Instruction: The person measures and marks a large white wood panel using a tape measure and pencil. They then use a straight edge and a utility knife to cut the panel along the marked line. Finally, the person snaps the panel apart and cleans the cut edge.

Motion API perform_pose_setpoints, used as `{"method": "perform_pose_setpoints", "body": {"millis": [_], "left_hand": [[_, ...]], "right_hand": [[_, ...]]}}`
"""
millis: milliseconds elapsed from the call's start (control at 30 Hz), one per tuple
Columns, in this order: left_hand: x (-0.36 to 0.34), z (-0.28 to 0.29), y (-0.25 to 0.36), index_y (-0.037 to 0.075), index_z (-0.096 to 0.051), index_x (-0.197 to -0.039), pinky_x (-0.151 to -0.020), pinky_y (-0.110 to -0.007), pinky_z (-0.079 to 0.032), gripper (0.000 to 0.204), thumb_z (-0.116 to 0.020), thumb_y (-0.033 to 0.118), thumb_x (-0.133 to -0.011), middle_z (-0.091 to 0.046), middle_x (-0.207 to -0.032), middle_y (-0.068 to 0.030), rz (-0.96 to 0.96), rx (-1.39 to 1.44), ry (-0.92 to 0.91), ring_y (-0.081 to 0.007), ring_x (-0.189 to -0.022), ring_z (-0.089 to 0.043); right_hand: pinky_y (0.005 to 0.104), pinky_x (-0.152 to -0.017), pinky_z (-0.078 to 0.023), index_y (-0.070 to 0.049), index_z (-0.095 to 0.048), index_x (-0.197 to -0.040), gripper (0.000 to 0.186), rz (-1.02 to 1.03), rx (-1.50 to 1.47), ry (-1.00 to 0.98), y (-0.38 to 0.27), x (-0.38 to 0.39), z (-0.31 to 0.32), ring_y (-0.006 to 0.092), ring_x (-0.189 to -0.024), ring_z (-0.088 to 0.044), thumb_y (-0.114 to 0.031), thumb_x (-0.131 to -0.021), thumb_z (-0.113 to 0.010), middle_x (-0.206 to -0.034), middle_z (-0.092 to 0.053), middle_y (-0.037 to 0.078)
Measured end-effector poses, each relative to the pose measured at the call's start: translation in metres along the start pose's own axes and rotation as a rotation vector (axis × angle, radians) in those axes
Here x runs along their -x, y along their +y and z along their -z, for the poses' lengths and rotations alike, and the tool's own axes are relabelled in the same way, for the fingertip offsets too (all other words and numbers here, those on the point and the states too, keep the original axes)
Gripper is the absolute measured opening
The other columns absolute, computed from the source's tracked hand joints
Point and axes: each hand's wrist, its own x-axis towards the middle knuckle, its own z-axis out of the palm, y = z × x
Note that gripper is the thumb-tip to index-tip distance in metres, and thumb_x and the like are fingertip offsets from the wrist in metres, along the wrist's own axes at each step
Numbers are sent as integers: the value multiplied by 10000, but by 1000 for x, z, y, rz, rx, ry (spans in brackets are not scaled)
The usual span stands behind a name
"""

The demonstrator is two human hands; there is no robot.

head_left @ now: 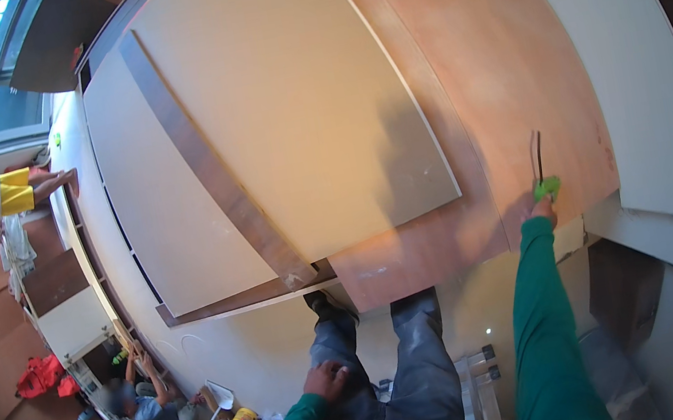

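Green-handled tool (pixel 548 189), in right hand (pixel 543 210)

Green-handled tool (pixel 547 188): handle like plastic, slender dark shaft of a material too small to tell; reddish-brown sheet (pixel 515 71): wood in look, smooth and mostly matt, with faint mottling; cream panel (pixel 287 84): smooth, matt, evenly coated; brown strip (pixel 203 157): wood in look, with streaked, scuffed faces; white panel (pixel 622 43): smooth, pale-coated; floor (pixel 226 346): smooth, pale, somewhat glossy; green sleeve (pixel 543 308): soft cloth, matt; grey trousers (pixel 427 356): creased, matt cloth; step frame (pixel 482 391): silvery metal in look.
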Motion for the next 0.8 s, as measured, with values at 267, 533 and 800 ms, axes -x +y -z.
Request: {"method": "perform_pose_setpoints", "body": {"millis": [267, 533, 800], "left_hand": [[-34, -27, 17, 105, -657, -1124, -981, -485, -445, 366, -677, 358, -861, -591, -1203, -193, -62, 57, 253, -399, -1117, -539], [-34, -36, -9, 75, -623, -1110, -958, -506, -438, 341, -677, 219, -806, -515, -1291, -201, -154, 154, 476, -407, -1114, -523], [-33, -33, -44, 62, -611, -1115, -991, -506, -422, 342, -673, 182, -801, -504, -1303, -216, -136, 295, 510, -416, -1151, -496]], "right_hand": [[402, -863, -523, 17, -447, -1363, 763, 808, 628, -853, 147, 214, -50, 294, -1027, -604, -445, -831, -740, -1140, -594, 183], [495, -1011, -451, 50, -254, -1474, 1160, 1251, 1043, -1101, 241, 399, -107, 424, -1210, -487, -542, -673, -850, -1284, -495, 258], [427, -1011, -435, 61, -217, -1490, 1250, 1263, 1402, -728, 267, 433, -133, 363, -1155, -497, -475, -591, -900, -1292, -455, 230]]}}
